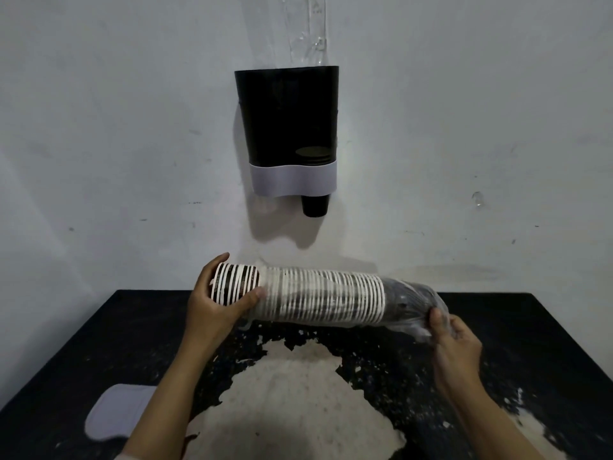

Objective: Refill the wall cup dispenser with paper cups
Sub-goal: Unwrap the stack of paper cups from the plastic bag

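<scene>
A long stack of paper cups [318, 297], dark with white rims, lies sideways in the air above the table, partly inside a clear plastic sleeve [411, 303]. My left hand [215, 300] grips the bare left end of the stack, which sticks out of the sleeve. My right hand [454, 340] pinches the sleeve's closed right end. On the wall above hangs the black cup dispenser [285, 121] with a pale band at its base. One dark cup [314, 205] pokes out below it on the right.
A black table [497, 343] with a worn, pale patch in the middle stands against the grey wall. A pale flat lid-like piece [116, 411] lies on the table at the near left. Clear tape [308, 28] runs up the wall above the dispenser.
</scene>
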